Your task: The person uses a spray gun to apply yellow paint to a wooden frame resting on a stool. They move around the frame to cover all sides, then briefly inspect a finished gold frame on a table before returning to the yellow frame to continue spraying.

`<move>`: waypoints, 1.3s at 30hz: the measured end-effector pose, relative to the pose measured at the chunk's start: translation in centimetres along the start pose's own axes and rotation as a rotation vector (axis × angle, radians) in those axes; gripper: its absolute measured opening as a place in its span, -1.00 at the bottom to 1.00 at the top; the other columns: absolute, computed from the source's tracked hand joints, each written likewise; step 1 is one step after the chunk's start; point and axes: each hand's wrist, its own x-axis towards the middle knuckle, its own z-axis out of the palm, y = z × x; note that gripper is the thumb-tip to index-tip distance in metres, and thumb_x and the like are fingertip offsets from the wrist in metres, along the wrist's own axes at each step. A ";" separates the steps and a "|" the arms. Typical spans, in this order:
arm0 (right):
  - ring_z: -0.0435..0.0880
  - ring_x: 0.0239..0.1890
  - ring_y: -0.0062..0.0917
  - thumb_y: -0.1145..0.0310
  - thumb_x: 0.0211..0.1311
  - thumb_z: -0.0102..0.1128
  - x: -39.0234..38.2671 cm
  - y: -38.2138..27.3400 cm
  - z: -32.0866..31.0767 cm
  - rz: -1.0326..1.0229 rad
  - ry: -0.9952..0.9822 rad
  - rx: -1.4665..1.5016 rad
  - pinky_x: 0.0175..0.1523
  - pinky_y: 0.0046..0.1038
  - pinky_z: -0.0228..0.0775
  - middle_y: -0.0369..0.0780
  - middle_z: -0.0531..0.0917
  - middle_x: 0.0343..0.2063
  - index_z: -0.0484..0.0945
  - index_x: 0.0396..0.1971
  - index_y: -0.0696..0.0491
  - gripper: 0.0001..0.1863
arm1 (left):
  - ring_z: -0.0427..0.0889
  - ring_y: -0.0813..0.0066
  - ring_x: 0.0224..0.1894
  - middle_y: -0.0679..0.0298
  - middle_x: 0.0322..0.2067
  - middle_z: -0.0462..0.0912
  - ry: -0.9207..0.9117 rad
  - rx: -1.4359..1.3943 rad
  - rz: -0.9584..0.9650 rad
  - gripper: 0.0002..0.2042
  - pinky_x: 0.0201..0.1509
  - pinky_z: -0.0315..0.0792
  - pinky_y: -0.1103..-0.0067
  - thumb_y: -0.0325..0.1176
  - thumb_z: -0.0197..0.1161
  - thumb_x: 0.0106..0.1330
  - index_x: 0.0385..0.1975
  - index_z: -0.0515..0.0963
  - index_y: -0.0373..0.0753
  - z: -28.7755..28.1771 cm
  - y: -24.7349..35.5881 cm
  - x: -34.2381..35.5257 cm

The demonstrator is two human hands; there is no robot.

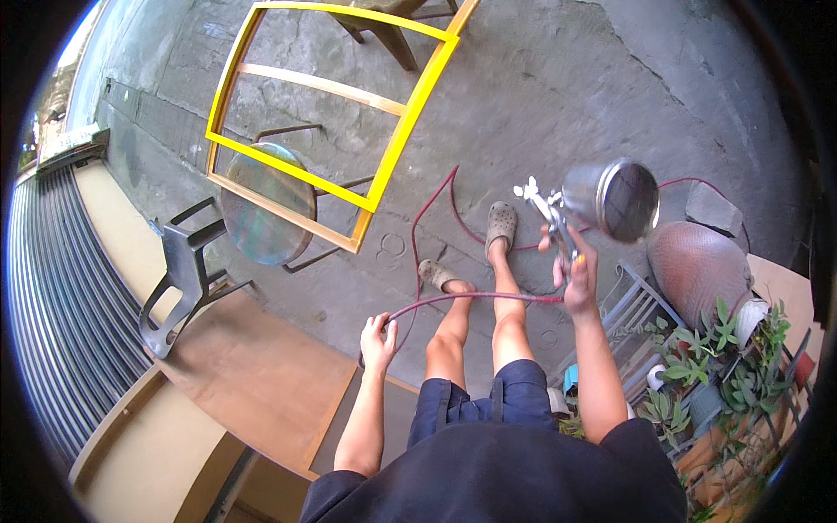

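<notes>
Right hand is gripping the spray gun, finger placement unclear; left hand is gripping the near red hose, apparently managing slack the next move is needing.

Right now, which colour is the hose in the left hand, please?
The hose is dark red, seen best in the head view.

The spray gun looks shiny metal, frame painted wood, floor rough concrete.
</notes>
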 end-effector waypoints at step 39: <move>0.34 -0.67 -0.67 0.03 0.33 0.37 18.0 8.1 3.7 -0.234 0.055 -0.429 -0.55 -0.44 0.15 -0.33 0.39 -0.76 0.63 -0.45 0.12 -0.58 | 0.50 0.49 -0.56 0.26 -0.50 0.56 0.088 0.039 0.066 -0.84 -0.44 0.44 0.58 -0.42 0.34 0.33 -0.13 0.66 -0.22 -3.4 6.7 5.1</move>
